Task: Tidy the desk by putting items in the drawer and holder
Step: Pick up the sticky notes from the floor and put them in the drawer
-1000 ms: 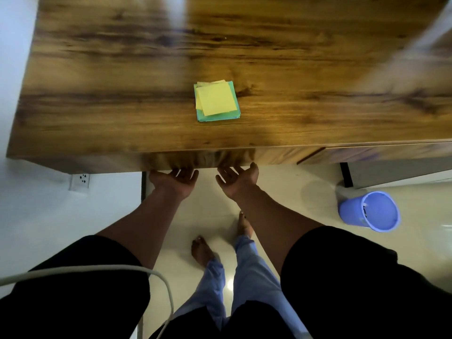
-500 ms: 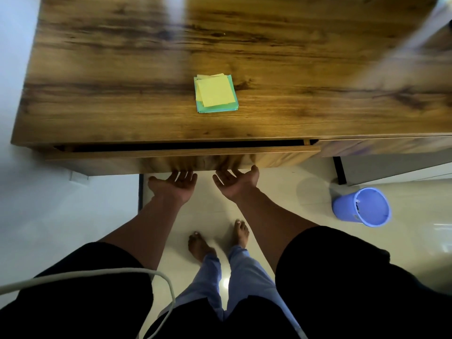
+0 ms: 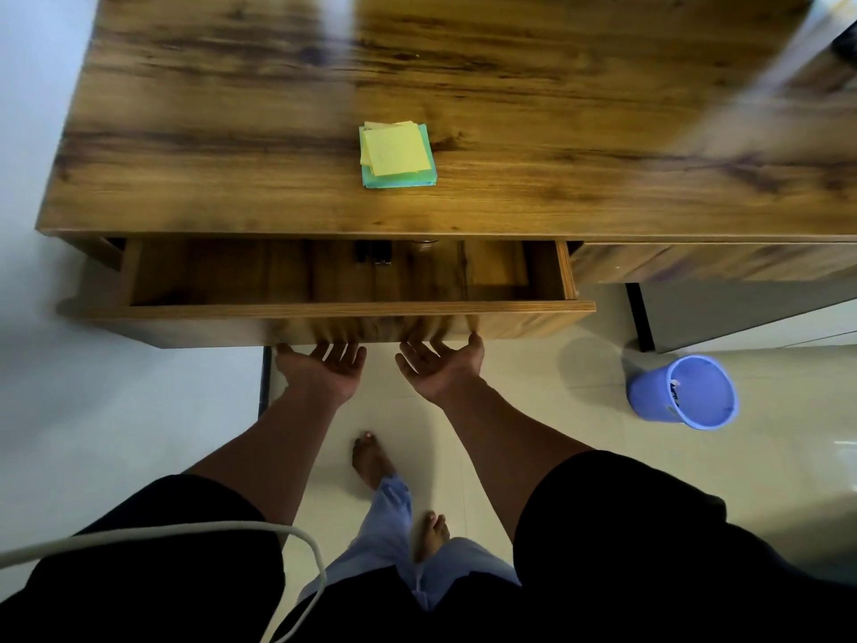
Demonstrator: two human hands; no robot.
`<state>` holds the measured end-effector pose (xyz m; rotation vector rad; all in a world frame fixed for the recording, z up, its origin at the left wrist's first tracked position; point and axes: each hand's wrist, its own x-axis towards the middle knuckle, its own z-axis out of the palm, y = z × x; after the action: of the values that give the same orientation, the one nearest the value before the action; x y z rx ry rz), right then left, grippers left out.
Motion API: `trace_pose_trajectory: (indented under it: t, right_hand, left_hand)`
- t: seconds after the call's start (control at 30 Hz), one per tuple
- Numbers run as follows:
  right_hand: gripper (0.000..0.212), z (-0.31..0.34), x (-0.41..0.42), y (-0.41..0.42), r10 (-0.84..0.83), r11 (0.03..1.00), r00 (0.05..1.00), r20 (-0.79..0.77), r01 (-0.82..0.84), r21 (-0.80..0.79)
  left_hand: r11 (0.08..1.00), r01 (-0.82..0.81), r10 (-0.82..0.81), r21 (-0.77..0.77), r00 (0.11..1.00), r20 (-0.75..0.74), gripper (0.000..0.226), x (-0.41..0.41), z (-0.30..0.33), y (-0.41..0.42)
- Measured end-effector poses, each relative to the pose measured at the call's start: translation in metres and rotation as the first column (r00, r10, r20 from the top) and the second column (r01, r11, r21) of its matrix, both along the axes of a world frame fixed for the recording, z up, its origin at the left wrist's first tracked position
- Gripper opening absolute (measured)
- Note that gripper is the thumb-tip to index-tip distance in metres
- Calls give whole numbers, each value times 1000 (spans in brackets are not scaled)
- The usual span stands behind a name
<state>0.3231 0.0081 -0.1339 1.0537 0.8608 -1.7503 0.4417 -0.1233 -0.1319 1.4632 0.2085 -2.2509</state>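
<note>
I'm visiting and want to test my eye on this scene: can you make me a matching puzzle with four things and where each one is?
Things:
1. sticky notes
2. blue bucket
3. drawer
4. hands (left hand, right hand)

Places or states:
A. on the floor, right of the desk
B. pulled open
C. palms up under the drawer front
D. on the desk top

Pairs: 1-D, 2-A, 3-B, 4-C

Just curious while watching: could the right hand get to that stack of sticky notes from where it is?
Probably yes. The right hand is under the open drawer front, palm up; the sticky notes lie uncovered on the desk, so it need only come out and over.
</note>
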Motion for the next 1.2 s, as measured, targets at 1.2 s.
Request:
trace_pose_trajectory:
  t: [1.2]
  right_hand:
    - [28,108,10,26,706,-43,-705,76,64,997]
  left_hand:
    - [-712,691,236,126,66,970,42,48,101,25]
